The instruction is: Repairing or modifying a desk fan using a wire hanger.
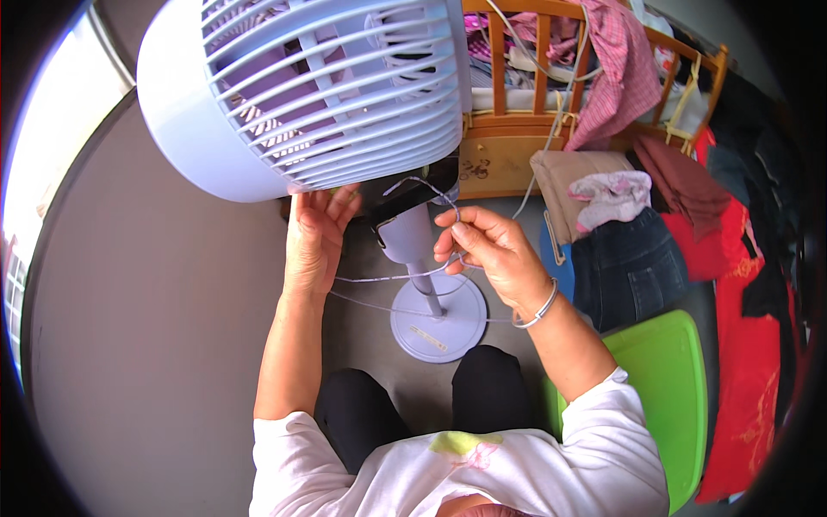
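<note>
A pale lavender pedestal fan (172, 121) stands before me, its slatted head large at the top of the view and its round base (439, 332) on the floor. Raised against the underside of the fan head is my left hand (317, 237), fingers apart, some tips hidden by the housing. My right hand (487, 246) pinches a thin pale cord (392, 279) between thumb and fingers. One end of the cord curls up toward the dark part under the fan head; loops of it run left behind my left wrist and hang around the fan's pole (429, 289).
A wooden crib (517, 129) with clothes on it stands behind at the right. Folded trousers (633, 267) and other garments lie beside it. A green plastic lid or stool (659, 388) is by my right elbow. A large grey panel (155, 302) fills the left.
</note>
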Available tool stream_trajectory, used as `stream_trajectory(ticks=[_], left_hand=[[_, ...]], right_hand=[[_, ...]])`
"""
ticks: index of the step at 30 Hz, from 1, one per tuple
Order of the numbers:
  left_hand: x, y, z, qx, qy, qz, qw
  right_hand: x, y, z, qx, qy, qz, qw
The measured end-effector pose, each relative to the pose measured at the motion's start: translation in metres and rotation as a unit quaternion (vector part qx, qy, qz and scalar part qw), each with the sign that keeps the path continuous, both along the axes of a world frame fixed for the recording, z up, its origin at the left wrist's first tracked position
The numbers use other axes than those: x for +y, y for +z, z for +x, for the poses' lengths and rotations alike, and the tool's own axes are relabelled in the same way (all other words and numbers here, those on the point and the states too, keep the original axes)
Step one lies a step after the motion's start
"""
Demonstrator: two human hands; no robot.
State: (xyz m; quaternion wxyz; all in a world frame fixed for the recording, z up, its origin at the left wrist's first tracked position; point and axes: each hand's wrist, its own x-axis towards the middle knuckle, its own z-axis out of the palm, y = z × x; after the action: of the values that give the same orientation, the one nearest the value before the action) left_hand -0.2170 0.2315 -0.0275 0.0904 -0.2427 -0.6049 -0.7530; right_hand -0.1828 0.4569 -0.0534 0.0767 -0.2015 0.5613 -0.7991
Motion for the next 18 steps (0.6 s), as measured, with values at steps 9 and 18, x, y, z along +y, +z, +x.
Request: stream_trajectory(ticks=[9, 18], left_hand=[[0.004, 0.016, 0.005, -0.019, 0.06, 0.084, 0.994], [0.004, 0.006, 0.014, 0.006, 0.093, 0.039, 0.995]], right_hand=[[-0.021, -0.001, -0.018, -0.052, 0.008, -0.074, 0.996], [-0.03, -0.005, -0.018, 0.007, -0.058, -0.046, 0.997]])
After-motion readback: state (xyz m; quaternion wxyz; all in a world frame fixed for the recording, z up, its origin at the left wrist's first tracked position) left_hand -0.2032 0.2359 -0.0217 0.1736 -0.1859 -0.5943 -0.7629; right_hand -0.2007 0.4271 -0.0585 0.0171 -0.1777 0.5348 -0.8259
